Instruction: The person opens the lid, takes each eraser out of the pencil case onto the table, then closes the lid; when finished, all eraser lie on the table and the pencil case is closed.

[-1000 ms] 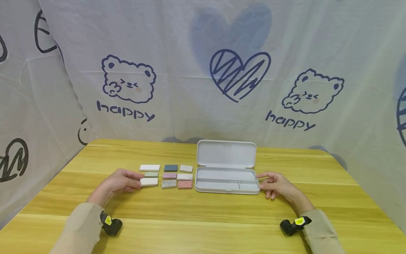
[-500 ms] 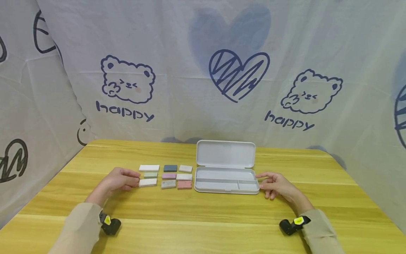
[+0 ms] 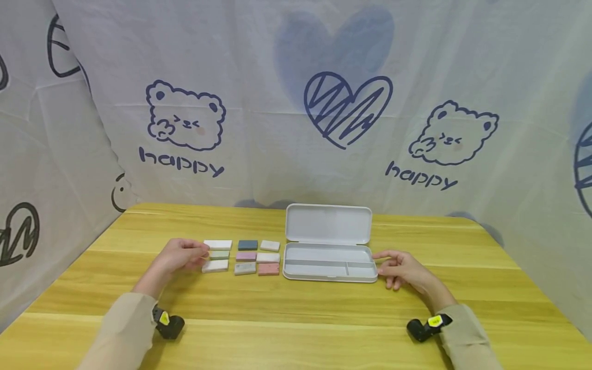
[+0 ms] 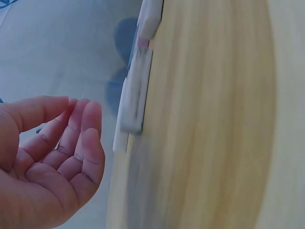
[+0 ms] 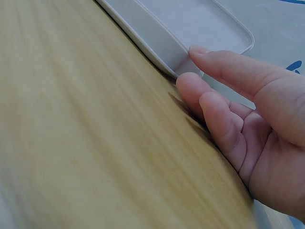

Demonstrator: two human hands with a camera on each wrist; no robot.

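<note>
My left hand (image 3: 186, 253) is beside the left column of small eraser-like blocks, its fingertips near the back white block (image 3: 219, 245). A green block (image 3: 219, 255) and another white block (image 3: 215, 266) lie in front of that one. In the left wrist view the fingers are loosely curved, with nothing between them and the thumb. An open, light grey pencil case (image 3: 319, 253) stands to the right of the blocks, its lid (image 3: 328, 223) raised at the back. My right hand (image 3: 404, 270) touches the case's right end with relaxed fingers, fingertips at the rim in the right wrist view.
More blocks lie between the left column and the case: blue (image 3: 247, 245), purple (image 3: 246, 256), grey (image 3: 245, 268), pink (image 3: 269, 269) and two white ones. The case has a long divider and a short cross wall. A printed curtain (image 3: 263, 154) hangs behind the wooden table (image 3: 287, 324).
My left hand has moved back and slightly right, from the front white block toward the back one. The right hand, the blocks and the case look unmoved.
</note>
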